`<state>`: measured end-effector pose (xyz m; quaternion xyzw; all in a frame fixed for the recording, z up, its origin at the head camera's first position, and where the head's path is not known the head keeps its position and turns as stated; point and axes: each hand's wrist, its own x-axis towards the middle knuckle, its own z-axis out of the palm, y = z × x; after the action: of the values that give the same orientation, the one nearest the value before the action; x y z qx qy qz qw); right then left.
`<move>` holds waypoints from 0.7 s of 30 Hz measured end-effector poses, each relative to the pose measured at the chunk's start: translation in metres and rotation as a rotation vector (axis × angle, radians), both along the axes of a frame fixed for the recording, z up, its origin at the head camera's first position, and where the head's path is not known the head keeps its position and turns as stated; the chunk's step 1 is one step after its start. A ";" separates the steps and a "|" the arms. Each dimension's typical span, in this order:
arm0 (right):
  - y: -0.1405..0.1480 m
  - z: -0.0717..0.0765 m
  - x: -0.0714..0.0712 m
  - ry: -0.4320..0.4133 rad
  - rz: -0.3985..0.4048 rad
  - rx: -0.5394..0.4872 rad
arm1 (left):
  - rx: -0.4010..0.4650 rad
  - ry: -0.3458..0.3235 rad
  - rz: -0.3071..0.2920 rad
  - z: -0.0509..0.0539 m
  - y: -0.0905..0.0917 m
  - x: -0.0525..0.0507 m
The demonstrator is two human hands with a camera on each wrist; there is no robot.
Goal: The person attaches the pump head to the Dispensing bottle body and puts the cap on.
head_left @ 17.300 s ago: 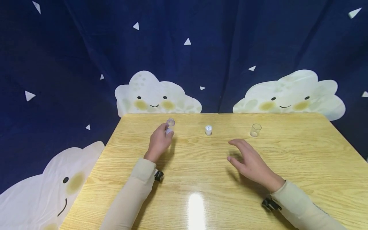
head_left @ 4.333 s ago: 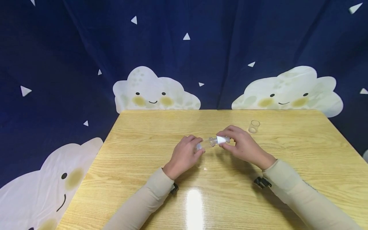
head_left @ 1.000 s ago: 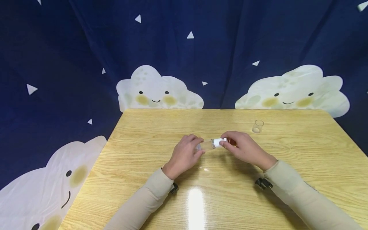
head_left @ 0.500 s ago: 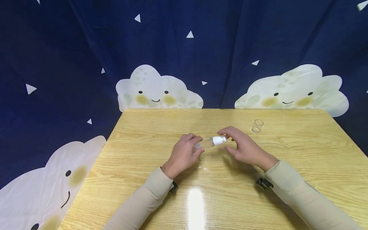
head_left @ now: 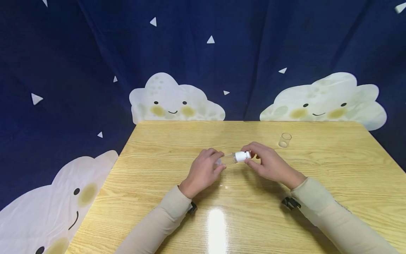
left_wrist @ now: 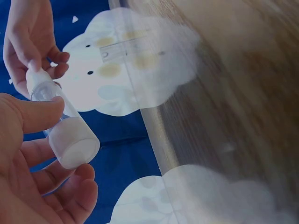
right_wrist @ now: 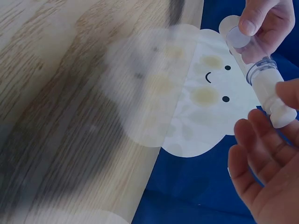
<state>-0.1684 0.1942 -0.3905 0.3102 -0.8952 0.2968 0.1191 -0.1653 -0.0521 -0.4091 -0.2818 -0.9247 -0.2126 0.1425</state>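
A small clear pump bottle point(head_left: 228, 159) lies tilted on its side above the table, its base toward my left hand point(head_left: 203, 172). The left fingers and thumb grip its lower body, where a white disc point(left_wrist: 79, 151) shows inside the base. At the other end is a white pump head point(head_left: 241, 156), seated on the bottle's neck. My right hand point(head_left: 269, 164) pinches this pump head between thumb and forefinger. In the right wrist view the thumb point(right_wrist: 288, 93) lies against the white part, and the other fingers are loosely bent below it.
A clear open cylinder, looking like a cap point(head_left: 284, 140), stands on the wooden table point(head_left: 317, 183) at the back right. Behind the table's far edge hangs a dark blue curtain point(head_left: 187, 53) with clouds and triangles.
Earlier the pump head stood alone on the table; now it is on the bottle. Half a second ago the right fingers were spread off it; now they pinch it again. The left hand stays put.
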 end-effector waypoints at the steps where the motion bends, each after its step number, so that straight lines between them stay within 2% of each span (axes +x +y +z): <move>1: 0.000 0.000 0.000 -0.014 -0.011 0.008 | -0.001 -0.002 0.000 0.000 0.000 0.000; 7: -0.001 0.001 0.000 -0.060 -0.087 0.068 | -0.005 0.005 -0.001 0.001 0.001 0.000; 13: 0.002 0.006 0.001 -0.130 -0.120 0.101 | -0.001 0.005 -0.003 0.001 0.001 0.000; 17: 0.005 0.008 0.002 -0.145 -0.111 0.087 | 0.005 0.003 0.004 0.000 0.000 0.000; 21: 0.007 0.009 0.002 -0.124 -0.073 0.050 | 0.011 0.000 0.006 0.000 0.000 -0.002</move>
<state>-0.1662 0.2015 -0.3819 0.2613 -0.9187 0.2886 0.0663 -0.1670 -0.0517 -0.4091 -0.2783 -0.9244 -0.2174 0.1444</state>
